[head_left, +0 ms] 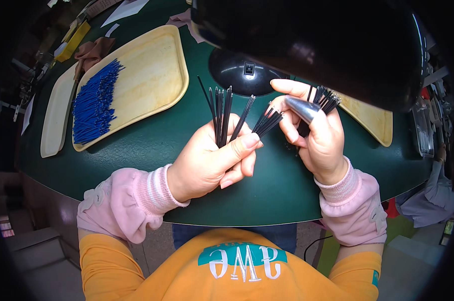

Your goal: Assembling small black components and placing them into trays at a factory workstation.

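Note:
My left hand (207, 158) is closed around a fanned-out bundle of short black wires (220, 113), with bare metal showing at some tips. A few wires lean right from its thumb and forefinger toward the other hand. Beside it, my right hand (326, 138) grips a second, tighter bunch of black wires (327, 99), ends pointing up and right. A pointed silver metal cap (302, 107) covers the right thumb. The right forefinger stretches left above the gap between the hands, and its lower fingers curl in. Both hands are raised over the green table (252, 195).
A cream tray (154, 65) at the left holds a pile of blue wires (94, 105); a narrower tray (56, 118) stands beside it. A black lamp base (227, 70) sits ahead, its dark head (312, 45) overhanging. Another cream tray (375, 118) lies right, partly hidden.

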{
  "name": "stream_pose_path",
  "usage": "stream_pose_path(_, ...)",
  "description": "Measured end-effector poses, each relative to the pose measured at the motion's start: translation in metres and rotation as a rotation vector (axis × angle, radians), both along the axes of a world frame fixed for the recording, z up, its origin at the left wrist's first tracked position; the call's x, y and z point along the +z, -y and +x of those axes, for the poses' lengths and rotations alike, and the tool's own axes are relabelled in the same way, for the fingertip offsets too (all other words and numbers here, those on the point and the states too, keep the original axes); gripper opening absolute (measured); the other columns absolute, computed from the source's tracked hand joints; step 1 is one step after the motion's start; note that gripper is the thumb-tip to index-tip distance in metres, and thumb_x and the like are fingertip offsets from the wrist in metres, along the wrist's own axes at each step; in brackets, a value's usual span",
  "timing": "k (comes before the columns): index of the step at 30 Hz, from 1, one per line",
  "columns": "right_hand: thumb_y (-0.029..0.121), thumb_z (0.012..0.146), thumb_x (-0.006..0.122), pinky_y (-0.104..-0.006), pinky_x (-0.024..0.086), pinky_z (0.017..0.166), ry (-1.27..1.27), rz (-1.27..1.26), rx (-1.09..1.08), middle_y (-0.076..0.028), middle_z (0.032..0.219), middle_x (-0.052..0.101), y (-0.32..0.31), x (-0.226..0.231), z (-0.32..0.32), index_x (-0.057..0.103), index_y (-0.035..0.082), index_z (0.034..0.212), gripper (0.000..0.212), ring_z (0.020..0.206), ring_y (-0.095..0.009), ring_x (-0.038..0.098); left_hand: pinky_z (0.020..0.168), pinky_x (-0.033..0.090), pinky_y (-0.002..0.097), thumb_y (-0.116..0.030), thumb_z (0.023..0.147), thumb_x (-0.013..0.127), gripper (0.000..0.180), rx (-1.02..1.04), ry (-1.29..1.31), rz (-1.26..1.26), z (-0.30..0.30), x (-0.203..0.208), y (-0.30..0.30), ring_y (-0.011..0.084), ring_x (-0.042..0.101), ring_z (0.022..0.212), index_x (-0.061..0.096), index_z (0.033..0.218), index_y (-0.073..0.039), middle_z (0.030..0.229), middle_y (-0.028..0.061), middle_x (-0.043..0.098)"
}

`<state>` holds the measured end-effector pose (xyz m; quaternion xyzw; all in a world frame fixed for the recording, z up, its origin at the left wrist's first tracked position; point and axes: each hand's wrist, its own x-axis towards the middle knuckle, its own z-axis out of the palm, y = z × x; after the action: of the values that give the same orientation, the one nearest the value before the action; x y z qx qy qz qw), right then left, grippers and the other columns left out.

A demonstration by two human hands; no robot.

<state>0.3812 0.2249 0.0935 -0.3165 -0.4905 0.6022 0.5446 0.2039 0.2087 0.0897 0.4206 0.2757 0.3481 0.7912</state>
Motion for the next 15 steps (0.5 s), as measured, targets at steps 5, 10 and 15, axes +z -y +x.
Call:
stream_pose_path(5, 0.005, 0.083, 0.039, -0.0144, 0.029, 0.042, 0.071, 0.045, -0.028, -0.007, 0.074, 0.056, 0.0015, -0.0007, -0.0019, 0.052, -0.001, 0.103, 0.024, 0.048, -0.003, 0.040, 0.033, 0.031, 0.0164, -0.017, 0.087, 0.043, 0.017, 0.000, 0.051, -0.040, -0.0006, 0.0015, -0.0003, 0.0057, 0.038, 0.035, 0.047, 0.083, -0.001, 0.058, 0.0072, 0.052)
stream_pose_path(10, 0.011, 0.085, 0.040, -0.0141, 0.024, 0.037, -0.086, -0.192, 0.174, -0.005, 0.066, 0.053, 0.0018, -0.0001, 0.0011, 0.048, -0.003, 0.108, 0.028, 0.041, -0.002, 0.035, 0.033, 0.031, 0.0166, -0.018, 0.087, 0.043, 0.018, 0.009, 0.050, -0.022, -0.0012, -0.0003, -0.0003, 0.0059, 0.039, 0.035, 0.047, 0.084, -0.001, 0.058, 0.0072, 0.052)
stream_pose_path(15, 0.019, 0.082, 0.052, -0.0147, 0.024, 0.039, 0.087, -0.196, 0.265, -0.002, 0.064, 0.052, 0.0091, 0.0041, -0.0075, 0.056, -0.001, 0.094, 0.023, 0.044, -0.002, 0.034, 0.035, 0.037, 0.0172, -0.023, 0.088, 0.041, 0.023, -0.115, 0.011, -0.029, -0.0021, 0.0033, -0.0018, 0.0103, 0.051, 0.041, 0.046, 0.087, -0.001, 0.064, 0.0096, 0.055)
